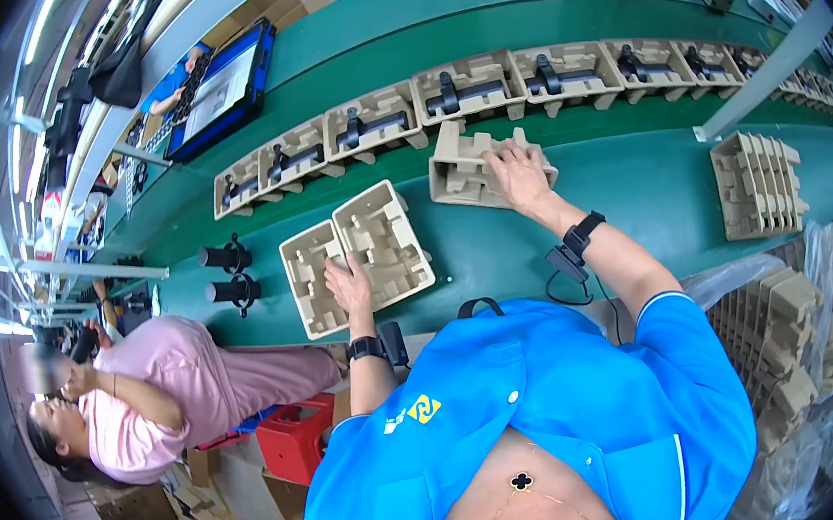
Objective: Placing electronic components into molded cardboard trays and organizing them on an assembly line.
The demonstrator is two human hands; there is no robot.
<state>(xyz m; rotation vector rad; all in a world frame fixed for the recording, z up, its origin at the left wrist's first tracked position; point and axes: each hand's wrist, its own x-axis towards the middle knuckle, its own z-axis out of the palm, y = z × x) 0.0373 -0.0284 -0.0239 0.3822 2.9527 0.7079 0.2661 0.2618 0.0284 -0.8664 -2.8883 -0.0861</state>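
Two beige moulded-pulp trays lie side by side on the green bench, the left tray touching the right tray. My left hand grips near the rims where they meet, thumb and fingers reaching over the edges. Farther right, another pulp tray rests with its moulded walls toward me. My right hand lies over its upper right side, fingers curled onto it; the fingertips are partly hidden. Two black cylindrical parts with ring brackets, the upper part and the lower part, lie left of the trays.
A row of pulp trays, each with a black part, runs along the green line beyond my hands. Nested trays stand at right above bagged tray stacks. A person in pink sits at left by a red stool.
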